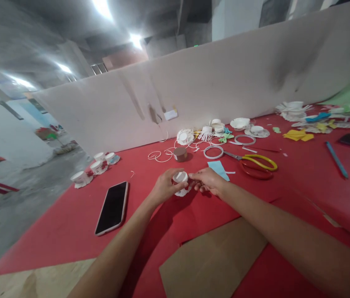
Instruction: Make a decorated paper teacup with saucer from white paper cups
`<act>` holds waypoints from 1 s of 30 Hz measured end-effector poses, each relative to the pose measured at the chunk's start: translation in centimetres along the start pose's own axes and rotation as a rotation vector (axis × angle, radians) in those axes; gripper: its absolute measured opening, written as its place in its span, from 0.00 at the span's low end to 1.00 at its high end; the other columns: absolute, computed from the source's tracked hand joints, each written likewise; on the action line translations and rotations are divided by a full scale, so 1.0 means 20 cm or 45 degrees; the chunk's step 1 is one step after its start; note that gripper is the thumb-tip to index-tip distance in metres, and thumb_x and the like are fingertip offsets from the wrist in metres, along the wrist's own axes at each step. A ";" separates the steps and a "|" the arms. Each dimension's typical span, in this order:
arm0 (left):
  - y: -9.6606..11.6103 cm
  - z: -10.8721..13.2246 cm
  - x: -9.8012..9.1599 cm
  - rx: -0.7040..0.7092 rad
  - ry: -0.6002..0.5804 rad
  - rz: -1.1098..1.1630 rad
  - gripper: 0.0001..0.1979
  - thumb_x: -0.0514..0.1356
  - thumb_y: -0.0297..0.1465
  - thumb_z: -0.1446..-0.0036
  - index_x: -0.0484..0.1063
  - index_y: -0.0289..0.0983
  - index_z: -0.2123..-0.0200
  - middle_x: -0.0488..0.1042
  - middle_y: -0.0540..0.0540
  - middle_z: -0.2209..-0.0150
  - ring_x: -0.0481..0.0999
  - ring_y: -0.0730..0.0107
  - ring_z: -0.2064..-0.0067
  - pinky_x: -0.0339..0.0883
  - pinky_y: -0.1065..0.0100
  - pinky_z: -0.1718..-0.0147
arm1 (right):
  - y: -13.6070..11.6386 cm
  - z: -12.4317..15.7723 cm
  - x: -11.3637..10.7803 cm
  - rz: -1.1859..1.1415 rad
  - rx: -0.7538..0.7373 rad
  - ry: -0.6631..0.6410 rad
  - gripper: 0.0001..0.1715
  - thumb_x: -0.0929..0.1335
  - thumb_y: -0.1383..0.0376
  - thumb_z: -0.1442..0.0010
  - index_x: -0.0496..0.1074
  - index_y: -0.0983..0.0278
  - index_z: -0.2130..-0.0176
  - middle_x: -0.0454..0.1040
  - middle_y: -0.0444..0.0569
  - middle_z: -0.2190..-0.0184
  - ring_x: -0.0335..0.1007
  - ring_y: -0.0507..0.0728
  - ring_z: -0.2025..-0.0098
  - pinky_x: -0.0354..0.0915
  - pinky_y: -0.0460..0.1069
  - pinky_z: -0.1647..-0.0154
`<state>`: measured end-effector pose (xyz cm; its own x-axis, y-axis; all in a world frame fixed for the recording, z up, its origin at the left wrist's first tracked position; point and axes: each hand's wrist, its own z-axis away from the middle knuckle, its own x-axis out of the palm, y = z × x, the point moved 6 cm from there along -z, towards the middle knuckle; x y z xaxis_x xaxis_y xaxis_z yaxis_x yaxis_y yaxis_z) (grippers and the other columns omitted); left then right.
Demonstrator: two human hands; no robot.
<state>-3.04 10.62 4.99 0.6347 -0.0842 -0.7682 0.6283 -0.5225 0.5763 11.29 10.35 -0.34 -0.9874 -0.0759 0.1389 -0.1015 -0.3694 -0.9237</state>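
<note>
Clamping a fringed paper cup (pixel 180 178) right of the phone (pixel 113 207), fingers of your left hand (pixel 165 187) and right hand (pixel 207 181) may crush its strips.

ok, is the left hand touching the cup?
Touching. Head view: left hand fingers wrap the cup, no gap at its side.

Red table (pixel 302 194), black phone (pixel 112 208) lower left, cardboard sheet (pixel 215 260) bottom centre, yellow-handled scissors (pixel 255 162) right of centre, blue pen (pixel 336 159) far right.
</note>
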 end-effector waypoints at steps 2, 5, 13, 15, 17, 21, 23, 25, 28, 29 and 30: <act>0.02 0.00 0.01 0.040 -0.007 -0.037 0.24 0.62 0.39 0.52 0.68 0.40 0.51 0.72 0.44 0.53 0.72 0.62 0.54 0.66 0.63 0.55 | 0.00 0.01 0.01 0.000 0.009 -0.004 0.15 0.66 0.68 0.42 0.66 0.68 0.79 0.70 0.45 0.87 0.62 0.46 0.88 0.54 0.38 0.92; 0.04 0.02 0.02 0.130 0.000 -0.115 0.29 0.64 0.38 0.55 0.65 0.40 0.48 0.70 0.43 0.51 0.70 0.60 0.51 0.66 0.62 0.55 | 0.00 0.02 0.02 -0.018 0.030 -0.001 0.14 0.67 0.68 0.42 0.66 0.68 0.78 0.69 0.44 0.87 0.62 0.46 0.88 0.55 0.39 0.91; 0.06 0.03 0.05 0.244 0.108 -0.252 0.24 0.62 0.34 0.53 0.65 0.38 0.50 0.70 0.40 0.52 0.70 0.60 0.51 0.66 0.61 0.54 | 0.02 0.00 0.03 -0.024 0.051 -0.038 0.11 0.67 0.67 0.42 0.65 0.68 0.75 0.70 0.44 0.86 0.63 0.47 0.88 0.57 0.39 0.91; 0.06 0.03 0.05 0.254 0.132 -0.262 0.22 0.61 0.33 0.52 0.66 0.38 0.51 0.70 0.40 0.53 0.71 0.61 0.53 0.67 0.62 0.55 | 0.02 0.00 0.03 0.014 0.036 -0.048 0.12 0.66 0.67 0.41 0.65 0.68 0.75 0.70 0.44 0.87 0.62 0.47 0.89 0.56 0.39 0.91; 0.06 0.04 0.05 0.255 0.139 -0.263 0.22 0.61 0.33 0.51 0.66 0.38 0.51 0.71 0.41 0.54 0.72 0.62 0.54 0.67 0.63 0.56 | 0.02 0.01 0.04 0.065 -0.004 -0.040 0.14 0.65 0.66 0.40 0.64 0.67 0.76 0.70 0.44 0.87 0.61 0.47 0.89 0.54 0.40 0.93; 0.05 0.05 0.05 0.225 0.143 -0.252 0.22 0.61 0.33 0.52 0.66 0.39 0.51 0.70 0.41 0.53 0.72 0.62 0.53 0.68 0.63 0.56 | 0.02 0.01 0.05 0.108 -0.086 -0.022 0.15 0.67 0.63 0.42 0.63 0.65 0.77 0.70 0.44 0.87 0.60 0.47 0.91 0.52 0.40 0.94; 0.05 0.05 0.05 0.222 0.138 -0.252 0.23 0.61 0.32 0.52 0.65 0.39 0.50 0.69 0.41 0.51 0.71 0.61 0.52 0.67 0.62 0.55 | 0.02 0.02 0.05 0.107 -0.102 -0.018 0.16 0.67 0.63 0.42 0.62 0.65 0.78 0.69 0.43 0.88 0.59 0.46 0.91 0.51 0.40 0.94; 0.05 0.06 0.05 0.233 0.128 -0.260 0.24 0.60 0.31 0.52 0.65 0.39 0.49 0.69 0.41 0.50 0.70 0.60 0.50 0.66 0.61 0.53 | 0.01 0.02 0.05 0.110 -0.108 -0.009 0.16 0.67 0.63 0.42 0.62 0.65 0.78 0.69 0.42 0.88 0.59 0.46 0.91 0.51 0.40 0.94; 0.06 0.06 0.06 0.245 0.115 -0.271 0.24 0.59 0.29 0.52 0.64 0.39 0.49 0.68 0.41 0.50 0.69 0.60 0.49 0.65 0.60 0.51 | 0.01 0.03 0.05 0.134 -0.102 0.006 0.16 0.66 0.64 0.41 0.62 0.65 0.78 0.69 0.43 0.88 0.59 0.47 0.91 0.51 0.40 0.94; 0.06 0.06 0.06 0.249 0.114 -0.274 0.24 0.59 0.29 0.52 0.64 0.39 0.49 0.68 0.41 0.50 0.68 0.60 0.48 0.65 0.60 0.51 | 0.01 0.03 0.05 0.147 -0.097 0.004 0.16 0.66 0.64 0.41 0.62 0.65 0.78 0.69 0.43 0.88 0.59 0.47 0.91 0.52 0.40 0.94; 0.06 0.06 0.06 0.250 0.116 -0.278 0.24 0.59 0.28 0.52 0.64 0.38 0.49 0.68 0.41 0.50 0.68 0.60 0.48 0.64 0.60 0.51 | 0.00 0.04 0.05 0.157 -0.095 0.000 0.16 0.65 0.64 0.41 0.63 0.65 0.78 0.69 0.44 0.88 0.60 0.48 0.91 0.52 0.41 0.94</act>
<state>-2.04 8.86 4.42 0.5374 0.1198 -0.8348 0.6609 -0.6747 0.3286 10.33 9.53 0.00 -0.9929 -0.1169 0.0224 0.0122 -0.2876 -0.9577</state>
